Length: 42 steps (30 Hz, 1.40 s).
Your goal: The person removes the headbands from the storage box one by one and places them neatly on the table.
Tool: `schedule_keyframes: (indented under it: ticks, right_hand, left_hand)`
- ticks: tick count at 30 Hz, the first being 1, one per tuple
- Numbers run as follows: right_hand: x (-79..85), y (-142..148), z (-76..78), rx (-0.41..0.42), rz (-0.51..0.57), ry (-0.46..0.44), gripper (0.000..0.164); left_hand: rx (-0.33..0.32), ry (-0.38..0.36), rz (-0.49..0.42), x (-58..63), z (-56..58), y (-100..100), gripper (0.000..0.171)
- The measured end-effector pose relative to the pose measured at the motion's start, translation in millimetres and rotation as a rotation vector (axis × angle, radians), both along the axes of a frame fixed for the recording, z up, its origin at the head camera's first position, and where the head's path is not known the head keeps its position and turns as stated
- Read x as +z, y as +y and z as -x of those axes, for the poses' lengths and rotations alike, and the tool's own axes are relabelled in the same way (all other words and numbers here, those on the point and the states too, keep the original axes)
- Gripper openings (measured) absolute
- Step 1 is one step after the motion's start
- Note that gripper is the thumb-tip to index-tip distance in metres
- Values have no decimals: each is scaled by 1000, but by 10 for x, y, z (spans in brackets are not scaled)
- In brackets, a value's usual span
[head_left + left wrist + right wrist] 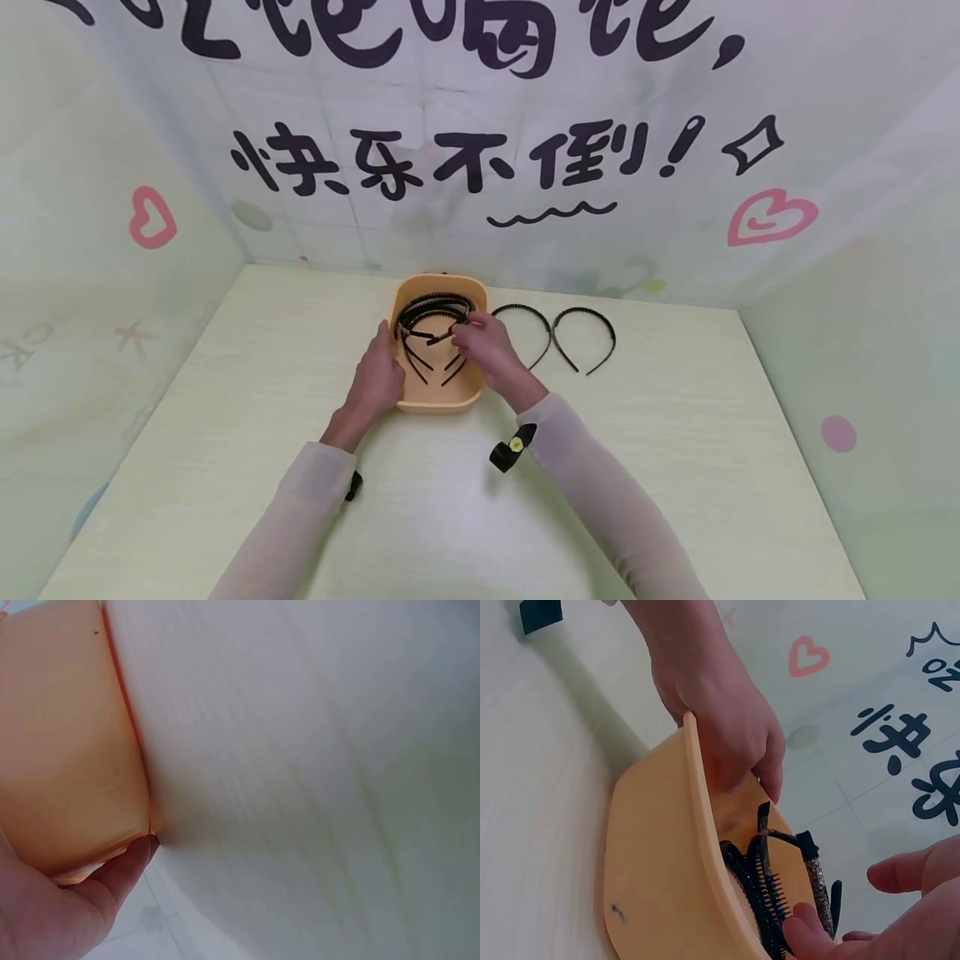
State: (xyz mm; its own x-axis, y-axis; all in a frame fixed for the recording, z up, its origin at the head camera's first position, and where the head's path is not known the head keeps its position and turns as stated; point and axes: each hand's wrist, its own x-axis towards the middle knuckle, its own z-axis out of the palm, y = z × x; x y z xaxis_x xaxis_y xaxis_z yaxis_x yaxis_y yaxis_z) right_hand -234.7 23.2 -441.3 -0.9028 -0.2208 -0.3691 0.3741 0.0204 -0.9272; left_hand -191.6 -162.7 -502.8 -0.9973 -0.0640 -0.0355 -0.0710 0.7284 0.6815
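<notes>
An orange plastic bin [442, 407] stands on the table, with several black toothed headbands [435, 302] lying in it. My left hand [378, 375] grips the bin's left side, thumb near the rim; in the left wrist view, its fingers reach along the bin's outer wall. Over the bin's right side, my right hand [487, 346] pinches a black headband with a glittery part [821, 889]. Its fingers partly hide that headband, whose end points left above the others. Seen from the right wrist, one finger of this hand extends away from the headband.
Two more black headbands lie side by side on the table right of the bin, the nearer one [545, 321] partly behind my right hand and the farther one [611, 329] in full view. A printed cloth wall [420, 233] rises just behind the bin.
</notes>
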Motion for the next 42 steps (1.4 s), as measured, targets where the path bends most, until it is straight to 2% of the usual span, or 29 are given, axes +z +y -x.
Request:
schedule_keyframes:
  ticks: [5,8,14,20,28,31,33,36,40,42]
  right_hand:
    - [-12,-3,35,-4,-18,24,56]
    - [-51,-1,56,-12,-69,66,53]
    - [-153,46,91,-129,-155,170,38]
    - [-155,119,142,-183,-235,262,22]
    - [-202,173,185,-189,-209,251,15]
    - [-204,178,202,-163,-248,245,13]
    - [-184,178,207,-134,-271,237,15]
    - [-95,167,188,-56,-313,204,31]
    - [64,117,140,111,-250,61,67]
    - [105,85,115,169,-195,-21,80]
  left_hand:
    - [8,8,-1,-4,2,-4,70]
    - [8,9,3,-12,8,4,70]
    - [-5,9,15,-43,22,28,68]
    - [-5,29,14,-38,31,9,67]
    - [-8,28,13,-41,33,6,65]
    - [-9,29,15,-47,33,4,65]
    - [-9,29,14,-47,30,3,65]
    - [-11,24,14,-45,26,4,65]
    - [-10,18,18,-33,20,2,66]
    - [-8,16,17,-30,18,2,66]
